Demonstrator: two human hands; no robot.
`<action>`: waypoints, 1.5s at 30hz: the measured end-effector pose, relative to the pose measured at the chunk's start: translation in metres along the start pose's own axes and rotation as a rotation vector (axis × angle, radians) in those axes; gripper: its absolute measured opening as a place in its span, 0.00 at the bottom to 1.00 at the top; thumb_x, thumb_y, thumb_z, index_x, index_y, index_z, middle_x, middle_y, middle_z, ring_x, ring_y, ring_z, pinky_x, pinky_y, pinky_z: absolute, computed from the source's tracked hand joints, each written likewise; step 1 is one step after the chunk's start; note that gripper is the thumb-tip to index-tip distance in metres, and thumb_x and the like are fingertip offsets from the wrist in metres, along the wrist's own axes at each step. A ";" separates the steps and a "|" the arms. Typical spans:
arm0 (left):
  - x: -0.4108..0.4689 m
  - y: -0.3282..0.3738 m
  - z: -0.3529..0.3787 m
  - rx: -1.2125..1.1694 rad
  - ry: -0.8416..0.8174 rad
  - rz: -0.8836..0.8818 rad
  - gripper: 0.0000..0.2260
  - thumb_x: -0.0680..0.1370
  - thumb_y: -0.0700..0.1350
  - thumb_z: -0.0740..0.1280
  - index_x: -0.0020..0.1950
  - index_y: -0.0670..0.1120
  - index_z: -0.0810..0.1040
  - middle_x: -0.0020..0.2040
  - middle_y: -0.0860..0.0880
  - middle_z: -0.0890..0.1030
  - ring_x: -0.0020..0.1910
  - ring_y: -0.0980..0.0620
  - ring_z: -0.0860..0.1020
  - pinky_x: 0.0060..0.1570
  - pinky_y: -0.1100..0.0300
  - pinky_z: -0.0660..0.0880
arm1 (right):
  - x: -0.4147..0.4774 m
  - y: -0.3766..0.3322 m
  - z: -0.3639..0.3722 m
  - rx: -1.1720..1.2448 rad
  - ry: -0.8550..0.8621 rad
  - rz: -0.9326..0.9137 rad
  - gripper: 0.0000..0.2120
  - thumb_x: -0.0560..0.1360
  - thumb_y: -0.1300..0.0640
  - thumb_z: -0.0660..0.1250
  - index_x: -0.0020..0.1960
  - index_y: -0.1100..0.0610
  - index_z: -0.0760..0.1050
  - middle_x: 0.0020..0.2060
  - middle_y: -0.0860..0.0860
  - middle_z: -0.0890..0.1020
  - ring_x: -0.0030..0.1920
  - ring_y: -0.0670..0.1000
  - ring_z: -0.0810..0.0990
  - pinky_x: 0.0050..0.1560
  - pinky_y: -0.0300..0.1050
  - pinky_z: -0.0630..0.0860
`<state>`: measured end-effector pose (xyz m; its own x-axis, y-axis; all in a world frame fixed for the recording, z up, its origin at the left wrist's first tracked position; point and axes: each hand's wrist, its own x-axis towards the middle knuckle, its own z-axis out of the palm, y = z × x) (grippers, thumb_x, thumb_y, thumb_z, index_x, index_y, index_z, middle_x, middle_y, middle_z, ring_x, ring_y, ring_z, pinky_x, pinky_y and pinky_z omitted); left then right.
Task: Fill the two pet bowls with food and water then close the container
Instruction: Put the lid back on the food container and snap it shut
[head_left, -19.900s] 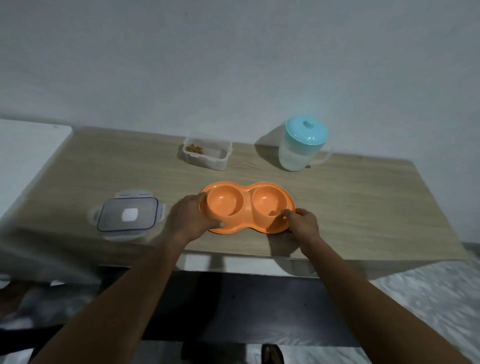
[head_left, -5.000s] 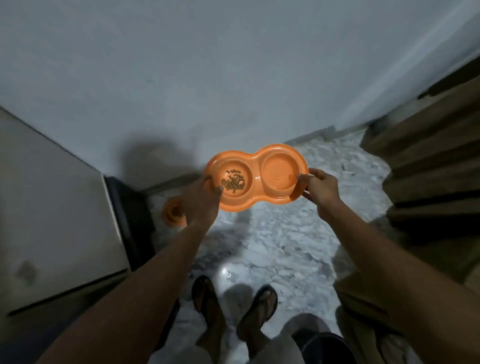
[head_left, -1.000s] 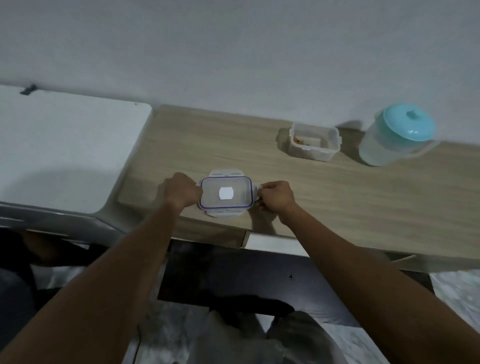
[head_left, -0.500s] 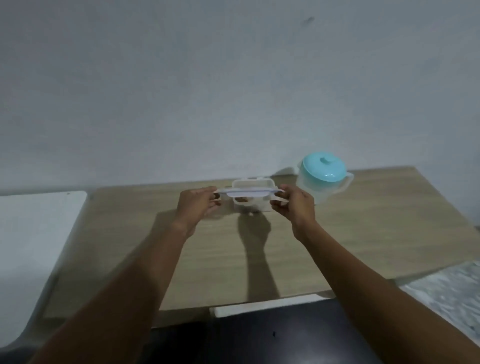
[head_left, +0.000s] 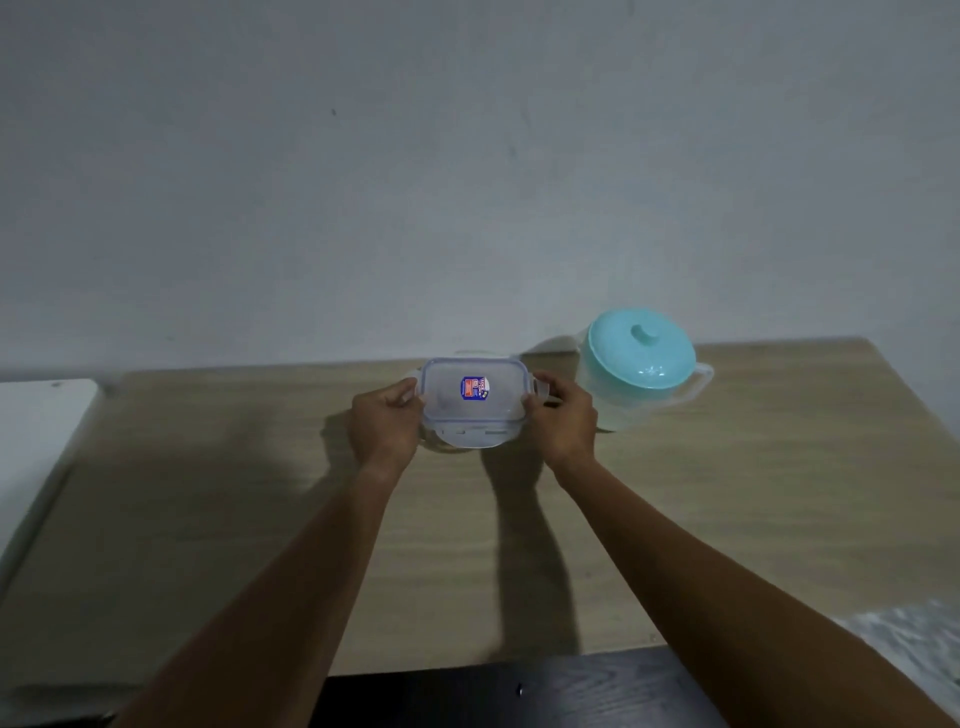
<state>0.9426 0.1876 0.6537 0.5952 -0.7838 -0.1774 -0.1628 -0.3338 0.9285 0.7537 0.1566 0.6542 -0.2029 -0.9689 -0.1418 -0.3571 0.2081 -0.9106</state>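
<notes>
Two hands: left hand (head_left: 384, 426) and right hand (head_left: 563, 423) pinch lid (head_left: 470, 405) ends between them; hold level, align corners, press evenly, snap latches.

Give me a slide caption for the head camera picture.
Left hand and right hand grip a clear lid by its ends beside a teal-topped jug on a wooden table.

We see everything from one wide-angle camera worn on the person's head, looking forward and down. It faces the grey wall (head_left: 467, 182), which fills the upper half of the frame, with the wooden surface (head_left: 727, 519) spreading below. Both forearms enter from the bottom corners. The left hand (head_left: 384, 426) and right hand (head_left: 563, 421), gripping the lid (head_left: 470, 400), sit just below mid-frame at arm's reach. The surface's near edge lies close to the bottom border.
</notes>
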 end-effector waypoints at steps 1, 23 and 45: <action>0.000 -0.001 0.001 -0.009 0.007 -0.005 0.15 0.72 0.39 0.74 0.58 0.41 0.83 0.55 0.44 0.84 0.55 0.51 0.82 0.60 0.54 0.77 | 0.001 0.002 0.002 -0.006 -0.008 -0.003 0.16 0.77 0.63 0.71 0.65 0.56 0.81 0.57 0.54 0.86 0.45 0.51 0.81 0.49 0.39 0.73; 0.002 0.009 -0.008 0.018 -0.159 -0.239 0.06 0.74 0.41 0.71 0.36 0.46 0.84 0.40 0.39 0.85 0.44 0.41 0.85 0.44 0.57 0.80 | -0.007 0.024 0.019 0.062 -0.115 0.069 0.17 0.85 0.51 0.60 0.63 0.58 0.82 0.45 0.51 0.83 0.50 0.52 0.82 0.60 0.59 0.81; 0.043 0.020 -0.002 0.906 -0.577 0.409 0.55 0.57 0.50 0.81 0.79 0.48 0.56 0.76 0.50 0.65 0.72 0.50 0.66 0.67 0.55 0.68 | 0.062 -0.017 0.013 -0.898 -0.686 -0.434 0.63 0.57 0.43 0.85 0.81 0.59 0.53 0.76 0.55 0.63 0.73 0.60 0.69 0.71 0.57 0.72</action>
<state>0.9662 0.1482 0.6651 -0.0438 -0.9654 -0.2572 -0.9063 -0.0699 0.4167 0.7594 0.0907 0.6556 0.5188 -0.7944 -0.3159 -0.8368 -0.3963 -0.3778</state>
